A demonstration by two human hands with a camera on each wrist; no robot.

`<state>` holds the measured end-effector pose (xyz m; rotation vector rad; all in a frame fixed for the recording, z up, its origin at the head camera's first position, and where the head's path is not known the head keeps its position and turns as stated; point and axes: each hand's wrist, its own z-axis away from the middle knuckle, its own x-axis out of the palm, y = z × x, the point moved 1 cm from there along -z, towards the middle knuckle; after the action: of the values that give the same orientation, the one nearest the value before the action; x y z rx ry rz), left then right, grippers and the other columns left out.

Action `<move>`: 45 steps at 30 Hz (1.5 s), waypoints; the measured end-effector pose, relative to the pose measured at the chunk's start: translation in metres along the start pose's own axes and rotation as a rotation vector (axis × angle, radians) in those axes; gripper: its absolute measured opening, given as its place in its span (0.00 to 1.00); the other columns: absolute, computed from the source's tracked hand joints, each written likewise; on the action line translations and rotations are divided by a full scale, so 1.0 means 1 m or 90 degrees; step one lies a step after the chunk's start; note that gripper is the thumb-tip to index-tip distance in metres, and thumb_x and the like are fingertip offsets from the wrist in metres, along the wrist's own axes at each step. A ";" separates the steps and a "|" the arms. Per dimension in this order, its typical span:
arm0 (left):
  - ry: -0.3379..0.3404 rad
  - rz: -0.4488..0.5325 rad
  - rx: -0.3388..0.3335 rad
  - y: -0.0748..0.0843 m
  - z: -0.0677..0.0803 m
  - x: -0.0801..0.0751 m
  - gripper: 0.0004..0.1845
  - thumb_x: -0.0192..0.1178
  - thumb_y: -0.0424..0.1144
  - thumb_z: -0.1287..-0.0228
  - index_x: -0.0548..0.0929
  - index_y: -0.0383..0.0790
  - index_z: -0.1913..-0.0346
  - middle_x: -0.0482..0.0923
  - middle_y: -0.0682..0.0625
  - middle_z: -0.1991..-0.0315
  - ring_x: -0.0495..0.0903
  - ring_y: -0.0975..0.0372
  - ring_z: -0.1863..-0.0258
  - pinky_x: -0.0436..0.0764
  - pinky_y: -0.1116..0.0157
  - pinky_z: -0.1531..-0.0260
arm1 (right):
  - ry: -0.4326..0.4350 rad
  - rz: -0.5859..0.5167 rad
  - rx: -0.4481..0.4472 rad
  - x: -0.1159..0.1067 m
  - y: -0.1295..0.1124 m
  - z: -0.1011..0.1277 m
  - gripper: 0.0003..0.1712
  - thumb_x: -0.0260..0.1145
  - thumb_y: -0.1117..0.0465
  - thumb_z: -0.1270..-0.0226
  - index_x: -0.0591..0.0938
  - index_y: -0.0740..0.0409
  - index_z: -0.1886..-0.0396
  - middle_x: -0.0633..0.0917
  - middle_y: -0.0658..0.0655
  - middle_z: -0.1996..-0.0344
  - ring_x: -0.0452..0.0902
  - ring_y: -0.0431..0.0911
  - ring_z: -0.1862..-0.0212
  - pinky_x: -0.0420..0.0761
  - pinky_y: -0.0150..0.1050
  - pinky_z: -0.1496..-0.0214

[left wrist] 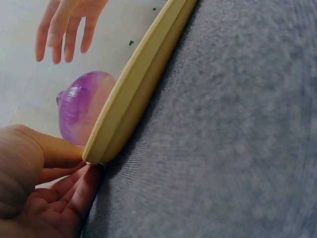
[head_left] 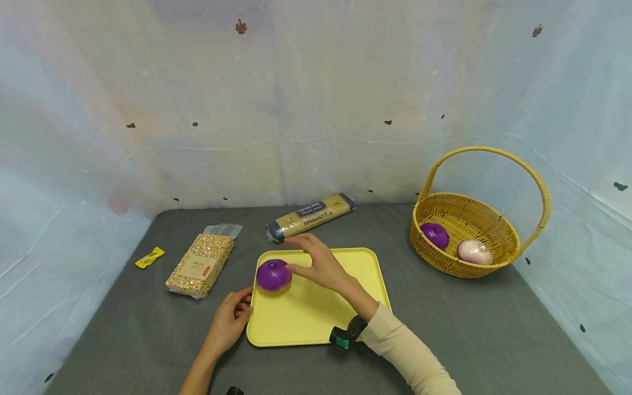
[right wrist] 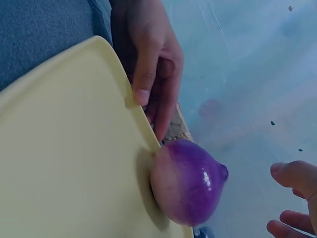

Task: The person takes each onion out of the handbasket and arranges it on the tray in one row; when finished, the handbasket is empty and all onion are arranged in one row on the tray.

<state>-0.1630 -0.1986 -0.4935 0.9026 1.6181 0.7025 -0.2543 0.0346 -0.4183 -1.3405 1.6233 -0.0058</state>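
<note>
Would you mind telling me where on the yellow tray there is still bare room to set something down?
The yellow tray is bare on its near and right parts. Its far-left corner is crowded: the purple onion sits there, the right hand beside it, the left hand gripping the left rim.

Before you: a table covered in grey cloth. Directly on it lie a yellow tray at centre, a spaghetti packet behind that, a bag of grains and a small yellow wrapper to your left, and a wicker basket to your right.
</note>
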 end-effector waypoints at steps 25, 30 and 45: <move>0.002 0.004 0.001 0.001 -0.002 -0.001 0.22 0.60 0.21 0.45 0.76 0.28 0.45 0.75 0.44 0.62 0.73 0.65 0.68 0.75 0.71 0.70 | 0.114 -0.006 0.049 -0.063 0.031 0.019 0.32 0.71 0.61 0.45 0.73 0.55 0.40 0.75 0.60 0.47 0.76 0.52 0.51 0.78 0.48 0.54; 0.007 0.002 0.006 -0.001 -0.002 0.000 0.21 0.60 0.21 0.46 0.77 0.28 0.46 0.75 0.45 0.62 0.73 0.66 0.68 0.75 0.71 0.70 | 0.125 -0.004 0.057 -0.073 0.036 0.024 0.32 0.71 0.61 0.45 0.73 0.56 0.40 0.74 0.61 0.47 0.77 0.53 0.51 0.78 0.50 0.55; 0.012 0.001 0.012 -0.004 -0.001 0.002 0.21 0.60 0.21 0.46 0.77 0.29 0.46 0.75 0.45 0.62 0.73 0.67 0.68 0.75 0.71 0.70 | 0.173 0.000 0.123 -0.103 0.048 0.044 0.32 0.71 0.63 0.46 0.73 0.57 0.40 0.76 0.58 0.49 0.77 0.54 0.51 0.77 0.50 0.53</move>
<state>-0.1644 -0.1989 -0.4974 0.9137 1.6432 0.6989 -0.2713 0.1534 -0.3991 -1.2294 1.7980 -0.3501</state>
